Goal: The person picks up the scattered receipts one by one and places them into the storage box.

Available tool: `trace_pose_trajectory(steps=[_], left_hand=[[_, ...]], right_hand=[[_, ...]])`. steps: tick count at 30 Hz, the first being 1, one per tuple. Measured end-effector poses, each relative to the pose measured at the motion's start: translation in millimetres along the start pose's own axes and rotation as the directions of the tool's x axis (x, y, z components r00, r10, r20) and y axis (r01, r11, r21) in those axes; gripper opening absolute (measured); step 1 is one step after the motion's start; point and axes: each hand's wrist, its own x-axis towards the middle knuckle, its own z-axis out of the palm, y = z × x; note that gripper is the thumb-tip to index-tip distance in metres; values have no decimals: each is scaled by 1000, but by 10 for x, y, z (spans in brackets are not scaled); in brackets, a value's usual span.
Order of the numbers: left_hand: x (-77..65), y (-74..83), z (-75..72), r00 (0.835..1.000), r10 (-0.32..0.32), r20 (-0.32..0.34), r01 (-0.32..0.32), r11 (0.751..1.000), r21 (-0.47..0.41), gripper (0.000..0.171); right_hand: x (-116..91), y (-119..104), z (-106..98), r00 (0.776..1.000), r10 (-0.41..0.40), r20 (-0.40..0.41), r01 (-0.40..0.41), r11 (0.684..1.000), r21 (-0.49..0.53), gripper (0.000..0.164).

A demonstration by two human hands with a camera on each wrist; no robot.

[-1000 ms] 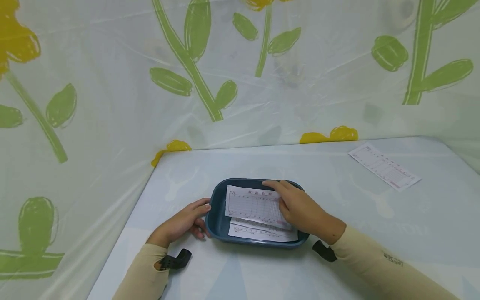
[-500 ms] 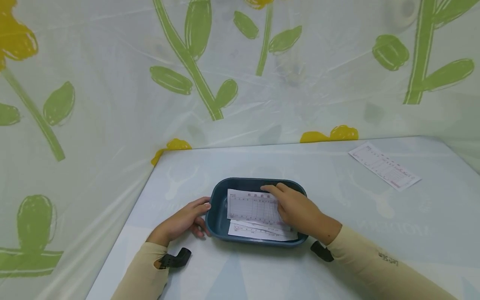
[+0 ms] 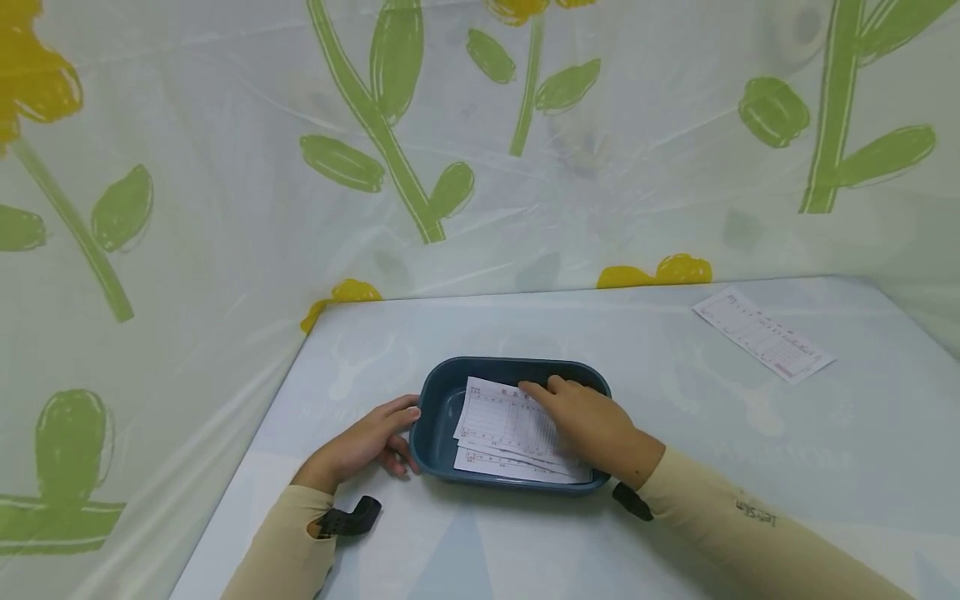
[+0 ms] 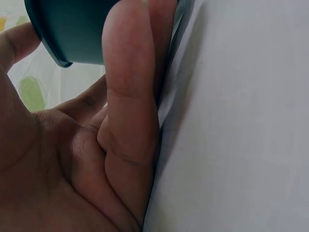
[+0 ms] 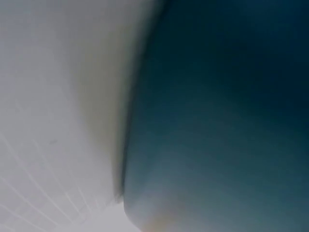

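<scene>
Right hand is down inside the blue basin, back of the hand up, index finger stretched over the printed slips. Can't tell whether it's pinching anything — thumb and other fingertips are tucked out of sight, and the right wrist view is just a blur of basin wall and table. Top slip sits right under that hand, slightly tilted, its right part covered; more slips peek out below it along the basin's near wall. Left hand is outside the basin's left end, fingers spread loosely and touching it, a fingertip up at the rim.

Room-wise, a strip of basin floor shows between the slips and the left wall, while the right hand reaches in over the right end. Basin's nearer the table's left edge than its far right corner, with a good stretch of table between it and the loose slip — that one's near the far edge, toward that corner. Flowered curtain hangs just behind the far edge.
</scene>
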Motion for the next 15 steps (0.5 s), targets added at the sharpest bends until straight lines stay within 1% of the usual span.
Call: trace_pose_trajectory(steps=[5,10,15], left_hand=[[12,-5,-2,1000,-3,-11,3,1000,-4,65],[10,-10,6,1000,-10,-14,10,1000,0,64],[7,-21,0,1000,-12,-22,12,1000,-2,66]], right_hand=[[-5,0,3,1000,-21,6,21,998,-55,71],[-16,-10,14,999,-42,5,42,996,-78,71],[-26,-14,35,998,-56,-18,54,992,-112,70]])
